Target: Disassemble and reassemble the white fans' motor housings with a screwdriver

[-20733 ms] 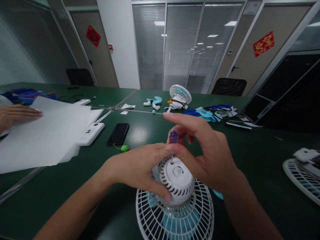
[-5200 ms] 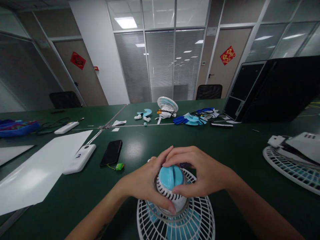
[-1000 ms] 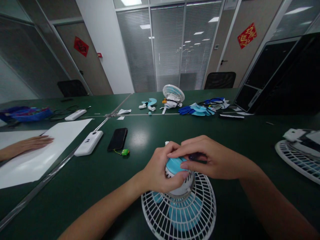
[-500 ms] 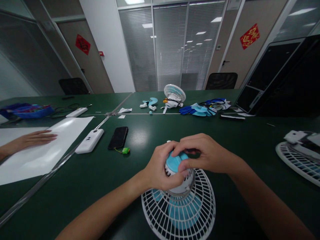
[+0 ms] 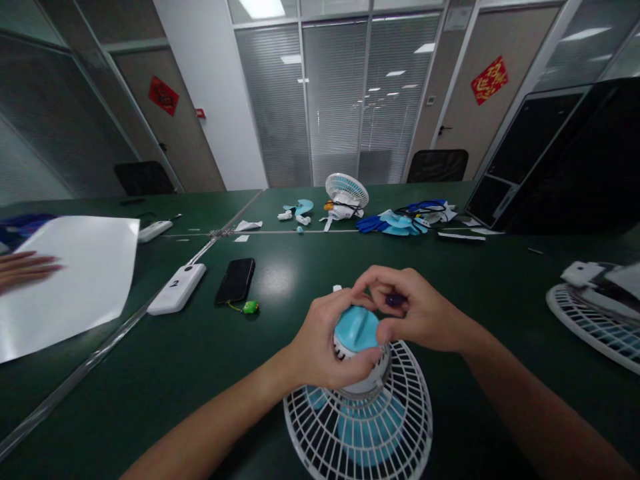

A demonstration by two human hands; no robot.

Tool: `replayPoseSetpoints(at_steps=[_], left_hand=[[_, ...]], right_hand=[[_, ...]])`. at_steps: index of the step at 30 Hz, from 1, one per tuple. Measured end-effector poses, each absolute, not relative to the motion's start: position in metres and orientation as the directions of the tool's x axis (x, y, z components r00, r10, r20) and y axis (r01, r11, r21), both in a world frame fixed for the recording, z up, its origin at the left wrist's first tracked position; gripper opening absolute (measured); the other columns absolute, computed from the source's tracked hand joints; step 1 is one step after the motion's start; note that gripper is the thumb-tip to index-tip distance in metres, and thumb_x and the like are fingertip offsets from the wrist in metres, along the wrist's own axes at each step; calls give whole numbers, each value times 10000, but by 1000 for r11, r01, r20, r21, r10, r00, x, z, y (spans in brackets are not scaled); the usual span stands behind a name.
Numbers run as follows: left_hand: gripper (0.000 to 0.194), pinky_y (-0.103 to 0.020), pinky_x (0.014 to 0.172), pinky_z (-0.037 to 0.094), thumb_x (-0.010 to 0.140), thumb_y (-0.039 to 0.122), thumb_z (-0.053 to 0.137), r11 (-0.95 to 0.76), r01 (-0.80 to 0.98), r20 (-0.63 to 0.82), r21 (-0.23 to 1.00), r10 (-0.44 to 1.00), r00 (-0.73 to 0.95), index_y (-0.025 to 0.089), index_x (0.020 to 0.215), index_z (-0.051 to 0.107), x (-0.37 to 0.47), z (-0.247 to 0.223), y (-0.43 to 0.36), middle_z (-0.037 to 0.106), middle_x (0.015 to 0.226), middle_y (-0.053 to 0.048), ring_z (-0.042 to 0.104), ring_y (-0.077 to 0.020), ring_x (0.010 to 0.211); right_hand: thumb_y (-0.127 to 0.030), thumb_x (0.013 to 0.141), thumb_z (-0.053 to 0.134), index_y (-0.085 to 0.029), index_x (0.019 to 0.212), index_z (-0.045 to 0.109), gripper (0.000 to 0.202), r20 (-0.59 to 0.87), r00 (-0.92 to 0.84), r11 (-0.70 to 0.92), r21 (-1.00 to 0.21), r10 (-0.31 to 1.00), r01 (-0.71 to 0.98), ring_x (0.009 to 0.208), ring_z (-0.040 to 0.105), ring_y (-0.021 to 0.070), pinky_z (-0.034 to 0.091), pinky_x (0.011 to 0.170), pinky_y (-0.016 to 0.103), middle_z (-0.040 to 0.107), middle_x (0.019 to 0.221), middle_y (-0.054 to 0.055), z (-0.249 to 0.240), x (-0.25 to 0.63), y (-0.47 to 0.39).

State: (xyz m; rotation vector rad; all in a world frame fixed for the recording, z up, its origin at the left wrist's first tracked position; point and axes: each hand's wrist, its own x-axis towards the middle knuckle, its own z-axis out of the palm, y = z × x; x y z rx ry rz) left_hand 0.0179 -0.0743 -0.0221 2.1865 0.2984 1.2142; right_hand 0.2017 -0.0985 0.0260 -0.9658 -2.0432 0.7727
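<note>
A white fan with a round grille [image 5: 370, 433] and blue blades stands face down on the green table in front of me. On top of its motor housing is a light blue knob [image 5: 356, 328] with a raised ridge. My left hand [image 5: 327, 337] is wrapped round the housing, its thumb in front of the knob. My right hand [image 5: 415, 310] is at the knob's right side, fingers curled. A small dark purple object [image 5: 395, 300] sits in its curled fingers; what it is I cannot tell.
A phone [image 5: 236, 280] and white power bank [image 5: 177, 289] lie left. Another person's hand [image 5: 27, 269] is on a white sheet [image 5: 90, 280]. Behind are a second fan [image 5: 346, 195] and blue gloves [image 5: 395, 221]. Another grille [image 5: 590, 323] lies right.
My right fingers have moved off the knob to the right, and the purple object now shows clearly. At the left, the other person's hand and the white sheet have shifted left.
</note>
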Motion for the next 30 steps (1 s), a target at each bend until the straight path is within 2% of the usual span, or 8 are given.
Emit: replayPoseSetpoints(at_steps=[4, 7, 9, 15, 18, 20, 24, 30], left_hand=[[535, -399, 843, 527, 698, 415, 745, -731, -85, 633, 677, 519, 574, 158, 1139, 584, 16, -23, -74, 690, 1030, -104, 669, -259, 915], [457, -399, 844, 517, 739, 438, 706, -752, -92, 650, 653, 494, 578, 165, 1091, 605, 16, -24, -74, 697, 1034, -110, 666, -263, 926], [434, -400, 842, 514, 790, 463, 652, -756, -102, 659, 647, 487, 573, 171, 1106, 596, 16, -25, -74, 695, 1044, -112, 663, -263, 936], [691, -447, 920, 490, 895, 716, 380, -578, -274, 624, 769, 582, 522, 188, 1340, 407, 20, -40, -79, 613, 1216, -140, 613, -282, 1066], [709, -495, 1009, 431, 914, 731, 271, -542, -282, 609, 791, 658, 443, 209, 1389, 346, 23, -49, -81, 520, 1339, -144, 552, -296, 1162], [704, -520, 1061, 376, 923, 725, 227, -549, -267, 609, 792, 687, 396, 219, 1400, 338, 24, -51, -82, 464, 1399, -141, 501, -308, 1232], [717, -554, 1113, 294, 912, 743, 190, -527, -234, 576, 817, 729, 371, 232, 1390, 348, 27, -49, -82, 422, 1447, -132, 407, -333, 1341], [703, -551, 1124, 287, 888, 762, 257, -514, -238, 566, 824, 745, 352, 249, 1341, 419, 25, -49, -83, 483, 1424, -106, 418, -337, 1345]], right_hand=[[-603, 901, 531, -157, 976, 625, 461, 263, -316, 391, -793, 912, 467, 540, 366, 92, 284, 498, 226, 418, 614, -65, 17, 226, -105], [-530, 924, 538, -161, 981, 641, 386, 144, -311, 310, -745, 940, 591, 575, 416, 95, 311, 526, 226, 462, 649, -46, -2, 236, -119], [-524, 905, 572, -172, 1061, 632, 390, 151, -287, 306, -708, 946, 637, 608, 469, 102, 349, 548, 228, 507, 697, -31, -14, 236, -131], [-773, 638, 685, -200, 1268, 570, 859, 502, -274, 517, -445, 820, 731, 769, 627, 194, 467, 637, 301, 663, 960, 77, -13, 213, -152], [-790, 637, 663, -267, 1431, 466, 971, 500, -398, 570, -255, 769, 781, 954, 673, 273, 497, 709, 342, 613, 1297, 151, -4, 196, -148], [-802, 652, 629, -301, 1475, 413, 987, 437, -443, 561, -190, 783, 805, 966, 681, 301, 501, 692, 355, 555, 1388, 168, -2, 189, -144], [-800, 656, 617, -325, 1500, 359, 1002, 359, -419, 516, -241, 834, 822, 957, 677, 337, 508, 699, 411, 593, 1337, 165, -7, 186, -142], [-743, 605, 699, -376, 1470, 370, 996, 334, -332, 450, -392, 882, 802, 977, 650, 319, 510, 759, 439, 568, 1312, 115, -16, 187, -147]])
